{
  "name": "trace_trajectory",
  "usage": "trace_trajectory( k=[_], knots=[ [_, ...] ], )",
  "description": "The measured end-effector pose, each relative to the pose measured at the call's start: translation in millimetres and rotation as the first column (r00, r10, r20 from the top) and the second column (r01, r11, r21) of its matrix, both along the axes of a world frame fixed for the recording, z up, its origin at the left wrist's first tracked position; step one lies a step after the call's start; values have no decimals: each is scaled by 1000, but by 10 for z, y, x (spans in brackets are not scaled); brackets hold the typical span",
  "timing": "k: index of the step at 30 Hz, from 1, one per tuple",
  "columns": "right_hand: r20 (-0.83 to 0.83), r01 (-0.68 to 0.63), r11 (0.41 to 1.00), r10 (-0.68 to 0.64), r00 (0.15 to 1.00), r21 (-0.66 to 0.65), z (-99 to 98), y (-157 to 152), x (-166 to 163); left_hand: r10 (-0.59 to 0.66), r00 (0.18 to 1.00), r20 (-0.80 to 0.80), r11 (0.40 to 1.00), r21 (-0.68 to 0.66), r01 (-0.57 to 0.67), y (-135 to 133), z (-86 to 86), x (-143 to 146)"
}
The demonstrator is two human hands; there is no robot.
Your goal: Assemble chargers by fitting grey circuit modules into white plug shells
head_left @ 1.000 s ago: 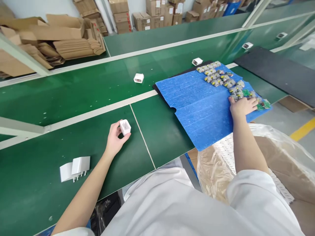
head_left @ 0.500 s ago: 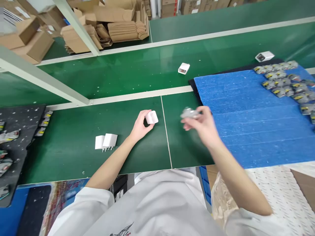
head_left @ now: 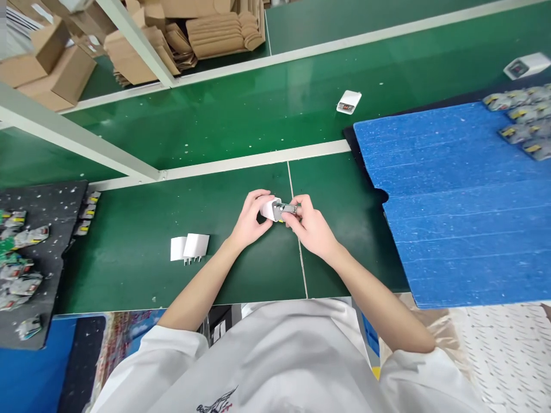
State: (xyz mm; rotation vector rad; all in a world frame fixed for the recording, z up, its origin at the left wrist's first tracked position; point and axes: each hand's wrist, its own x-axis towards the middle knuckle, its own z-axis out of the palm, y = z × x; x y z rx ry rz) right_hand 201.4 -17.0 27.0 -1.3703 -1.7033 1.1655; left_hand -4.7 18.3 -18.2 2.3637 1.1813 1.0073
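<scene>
A green tabletop fills the middle of the frame. Beyond it a green conveyor belt runs across the upper part, and flattened cardboard is heaped at the upper left.

At the centre, the fingers of the left hand are curled closed around a small white shell, holding it by its outer faces just above the tabletop. The right hand pinches a small circuit module between thumb and fingertips, and the module's end meets the shell's open side. How far in it sits cannot be told.

Both pieces look light. The shell seems stiff, smooth plastic that could slip, so its flat sides are the sound place to grip. The module, with its bare parts, is likely delicate and is best taken by its edges.

Left of the hands, two white plug pieces lie together on the tabletop. At the far left a black mat carries more modules. To the right a blue foam sheet overhangs the tabletop edge, with a cluster of modules at its upper right corner. Two white chargers lie on the belt, one above the hands and another at the upper right.
</scene>
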Motion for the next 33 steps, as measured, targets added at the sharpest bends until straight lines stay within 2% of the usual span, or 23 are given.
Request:
trace_trajectory(
  k=[10, 19, 22, 24, 29, 33],
  knots=[
    [173, -1, 998, -10, 985, 62, 6, -11, -18, -14, 1000, -5, 1000, -18, 14, -16, 1, 6],
    [163, 25, 999, -32, 986, 40, 10, -12, -27, -60, 998, 10, 998, 4, 60, -48, 36, 50],
    [88, 58, 998, -58, 994, 3, 18, 1, -31, -114, 992, 45, 993, -11, 115, -56, 49, 59],
    [-25, 61, 997, -63, 998, -54, 22, 17, -25, -158, 986, 53, 986, -46, 161, -54, 57, 54],
    [-294, -8, 983, -47, 955, -181, 34, 58, 13, -211, 976, 60, 967, -136, 217, -33, 63, 24],
    [-343, -27, 980, -44, 938, -199, 42, 65, 34, -232, 967, 109, 961, -130, 246, -27, 66, 24]
  ],
)
